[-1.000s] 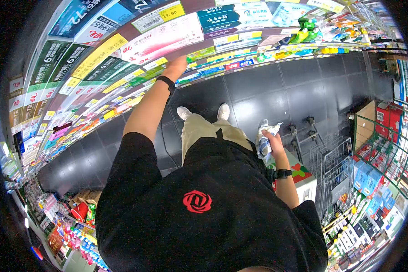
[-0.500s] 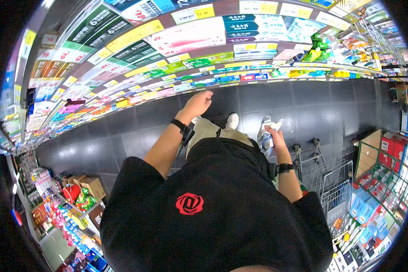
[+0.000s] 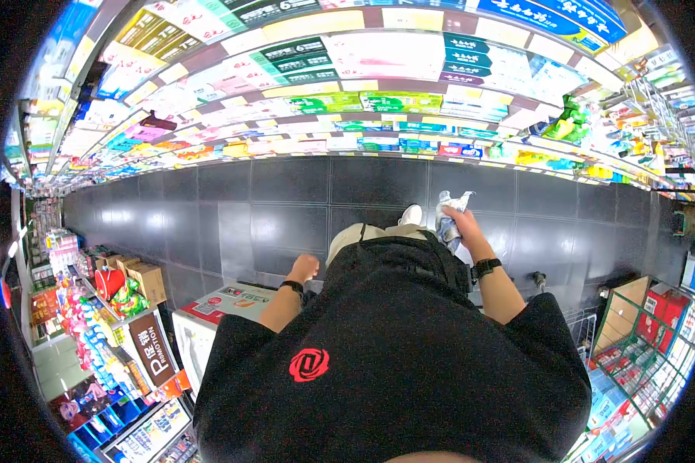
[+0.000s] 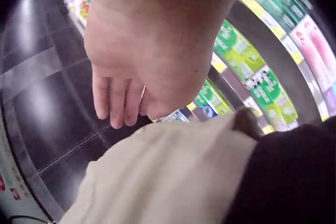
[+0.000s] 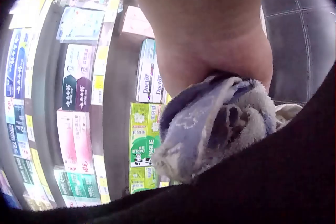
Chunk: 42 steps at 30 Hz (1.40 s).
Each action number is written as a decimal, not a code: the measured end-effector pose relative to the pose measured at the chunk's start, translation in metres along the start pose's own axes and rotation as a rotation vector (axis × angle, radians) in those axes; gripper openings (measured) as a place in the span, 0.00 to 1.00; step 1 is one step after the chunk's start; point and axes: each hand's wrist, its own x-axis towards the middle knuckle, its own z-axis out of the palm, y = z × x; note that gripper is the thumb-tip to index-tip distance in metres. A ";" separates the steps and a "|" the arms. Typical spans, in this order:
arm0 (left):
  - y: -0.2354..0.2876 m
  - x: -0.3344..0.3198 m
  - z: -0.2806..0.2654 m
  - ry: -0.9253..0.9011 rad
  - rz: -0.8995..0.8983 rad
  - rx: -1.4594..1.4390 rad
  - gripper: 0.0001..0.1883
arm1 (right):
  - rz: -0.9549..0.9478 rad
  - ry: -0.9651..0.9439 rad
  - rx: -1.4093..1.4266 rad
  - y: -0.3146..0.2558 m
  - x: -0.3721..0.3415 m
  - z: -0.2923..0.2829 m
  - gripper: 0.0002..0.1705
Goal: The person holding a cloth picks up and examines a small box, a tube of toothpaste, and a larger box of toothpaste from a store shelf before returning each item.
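In the head view my right hand (image 3: 463,224) grips a crumpled white and blue-grey cloth (image 3: 449,220) at thigh height, right of the trousers. The right wrist view shows the cloth (image 5: 210,124) bunched below the palm, hiding the fingers of my right hand (image 5: 220,61). My left hand (image 3: 304,268) hangs by the left hip with nothing in it. Seen from the left wrist, the fingers of that hand (image 4: 142,71) are loose and nearly straight, beside the beige trousers (image 4: 157,166).
Shelves of toothpaste boxes (image 3: 401,102) curve across the front. Dark floor tiles (image 3: 270,185) lie between them and the person. A white box (image 3: 216,305) stands at the left, a promotion display (image 3: 151,349) beyond it, and a green wire cage (image 3: 649,339) at the right.
My left hand has drawn back from the shelf down to the left hip. The body has turned and stepped back from the shelves. The cloth is still in my right hand.
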 end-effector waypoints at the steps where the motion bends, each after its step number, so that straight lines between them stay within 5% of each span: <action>1: 0.022 -0.017 0.009 0.106 -0.248 -0.195 0.05 | -0.009 0.008 -0.024 0.002 0.003 0.005 0.17; 2: 0.056 -0.023 0.006 0.209 -0.499 -0.394 0.04 | -0.016 0.014 -0.050 0.005 0.006 0.009 0.17; 4: 0.032 -0.020 0.011 0.216 -0.553 -0.484 0.04 | -0.027 0.039 -0.103 0.009 0.007 0.019 0.17; 6: 0.036 -0.018 0.021 0.103 0.413 1.216 0.07 | -0.038 0.064 -0.153 0.016 0.004 0.029 0.17; 7: 0.050 -0.011 0.024 -0.020 0.203 1.174 0.09 | -0.044 0.053 -0.160 0.020 0.001 0.034 0.16; 8: 0.065 -0.014 0.026 -0.015 0.203 1.166 0.09 | -0.050 0.043 -0.168 0.024 -0.003 0.038 0.16; 10: 0.089 -0.028 0.029 0.294 0.004 0.384 0.11 | -0.050 0.023 -0.193 0.036 -0.014 0.045 0.16; 20: 0.052 -0.040 0.029 0.255 -0.163 0.079 0.13 | -0.119 0.185 -0.088 0.085 -0.083 0.046 0.17; 23: -0.023 -0.022 0.041 0.070 -0.011 0.247 0.12 | -0.117 0.234 -0.080 0.097 -0.096 0.031 0.18; 25: -0.049 -0.011 0.054 -0.069 0.289 1.156 0.10 | -0.112 0.259 -0.069 0.099 -0.100 0.027 0.17; 32: -0.053 -0.032 0.069 -0.257 0.219 1.257 0.07 | -0.088 0.301 -0.084 0.090 -0.123 0.020 0.19; 35: -0.103 0.013 0.072 -0.233 -0.002 0.755 0.06 | -0.114 0.319 -0.156 0.085 -0.129 0.003 0.18; 36: -0.082 -0.011 0.080 -0.239 0.001 0.770 0.06 | -0.117 0.326 -0.142 0.083 -0.133 -0.003 0.18; 38: 0.023 -0.016 0.073 -0.154 0.324 1.390 0.06 | -0.132 0.356 -0.173 0.078 -0.138 -0.020 0.18; 42: 0.093 0.026 0.094 -0.126 0.223 1.286 0.06 | -0.202 0.291 -0.210 0.072 -0.141 -0.079 0.18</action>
